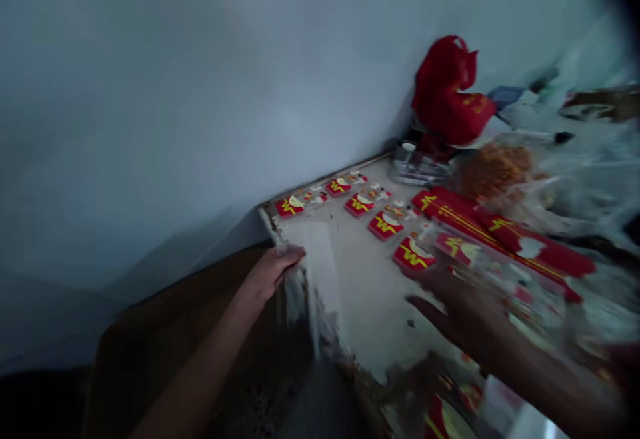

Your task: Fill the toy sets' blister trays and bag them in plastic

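My left hand [273, 272] is at the left edge of the pale tabletop [360, 292]. Its fingers are pressed together, and whatever they may hold is too blurred to make out. Above the table's right part my right hand [457, 302] reaches in with its thumb apart from the fingers. Its fingertips lie close to a small red packet [414, 253] with a yellow zigzag mark; contact cannot be told. More such packets, red with clear tops, lie spaced out toward the wall, among them a middle packet [386, 224] and a far-left packet [290, 206].
Long red printed packaging [505, 235] lies on the right, beside a clear bag of orange-brown pieces [495, 169]. Against the wall [200, 92] sits a red bag [445, 92]. A brown box-like thing [165, 332] stands below the table's left edge.
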The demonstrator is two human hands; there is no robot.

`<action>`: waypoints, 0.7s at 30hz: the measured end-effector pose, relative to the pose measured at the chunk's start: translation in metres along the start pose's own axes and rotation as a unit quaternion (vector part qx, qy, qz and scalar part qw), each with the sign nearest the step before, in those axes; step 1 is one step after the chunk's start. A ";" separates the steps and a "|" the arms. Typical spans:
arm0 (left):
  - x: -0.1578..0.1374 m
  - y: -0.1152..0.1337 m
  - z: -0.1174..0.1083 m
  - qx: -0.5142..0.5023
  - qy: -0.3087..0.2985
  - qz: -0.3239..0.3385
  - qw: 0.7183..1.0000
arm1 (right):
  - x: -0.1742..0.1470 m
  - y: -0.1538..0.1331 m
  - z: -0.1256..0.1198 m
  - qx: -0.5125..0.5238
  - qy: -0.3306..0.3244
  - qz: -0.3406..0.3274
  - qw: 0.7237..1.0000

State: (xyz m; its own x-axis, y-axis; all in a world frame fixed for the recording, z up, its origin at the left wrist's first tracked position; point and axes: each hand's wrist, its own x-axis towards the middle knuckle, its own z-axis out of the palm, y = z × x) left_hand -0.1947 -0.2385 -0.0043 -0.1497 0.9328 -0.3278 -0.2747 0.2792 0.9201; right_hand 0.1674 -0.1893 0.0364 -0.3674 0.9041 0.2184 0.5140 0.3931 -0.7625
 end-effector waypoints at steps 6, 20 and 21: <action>-0.011 0.000 -0.085 0.063 0.122 0.018 0.990 | 0.241 -0.044 0.172 -0.235 -0.273 -0.290 0.887; -0.011 -0.015 -0.110 0.110 0.212 0.013 0.971 | 0.259 -0.081 0.196 -0.268 -0.253 -0.284 0.885; -0.015 -0.012 -0.109 0.117 0.179 -0.001 0.977 | 0.248 -0.084 0.187 -0.267 -0.241 -0.288 0.887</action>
State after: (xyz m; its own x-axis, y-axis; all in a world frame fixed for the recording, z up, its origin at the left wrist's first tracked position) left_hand -0.2925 -0.2808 -0.0339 -0.4829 0.8047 -0.3453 -0.0568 0.3647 0.9294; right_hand -0.1115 -0.0298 0.0404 -0.9115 0.4003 0.0940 0.3793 0.9069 -0.1836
